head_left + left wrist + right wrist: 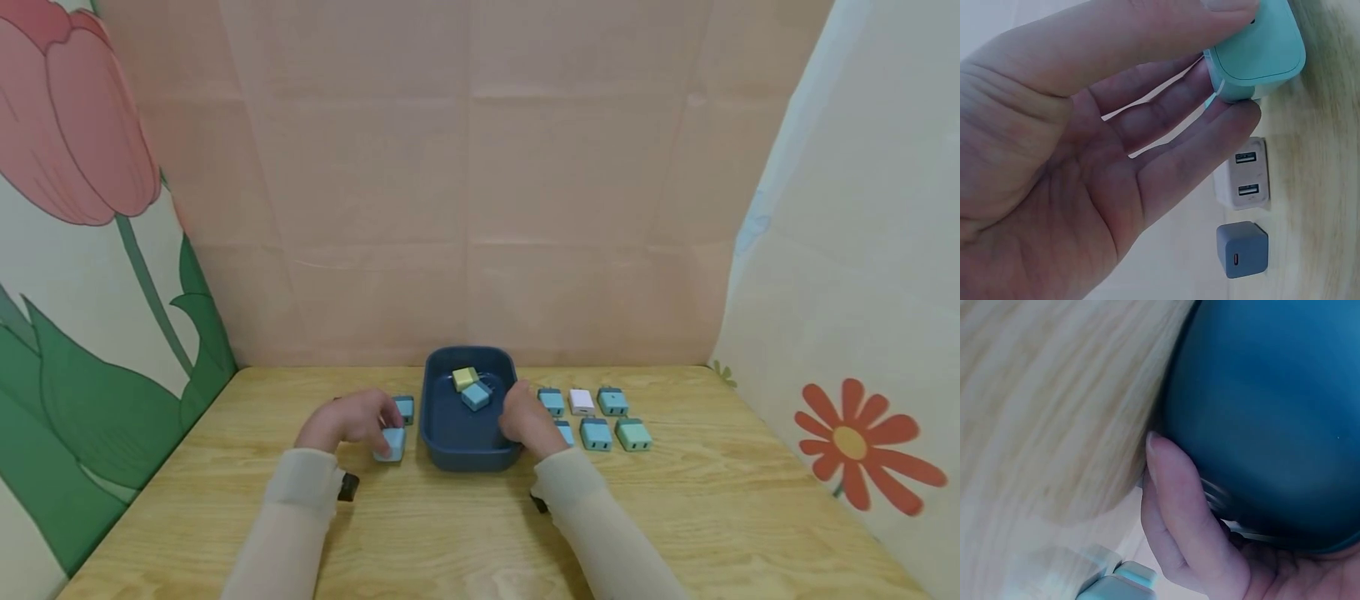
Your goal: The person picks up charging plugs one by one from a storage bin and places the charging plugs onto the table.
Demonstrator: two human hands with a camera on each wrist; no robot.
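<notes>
My left hand point(347, 422) pinches a light blue charger plug point(1266, 50) between thumb and fingers, left of a dark blue bin point(450, 437). In the left wrist view, a pinkish-white two-port charger point(1250, 178) and a blue-grey charger point(1242, 250) stand past the fingertips. My right hand point(528, 422) grips the bin's right side, its fingers point(1179, 494) curled against the outer wall. Inside the bin a yellow charger point(463, 379) and a blue charger point(476, 397) lie together toward the far end.
Right of the bin, several chargers stand in two rows, among them a white one point(581, 402) and a greenish one point(633, 434). Another blue charger point(405, 408) is close behind the left fingertips. A pinkish cloth wall point(465, 208) closes off the wooden table's point(435, 533) far edge.
</notes>
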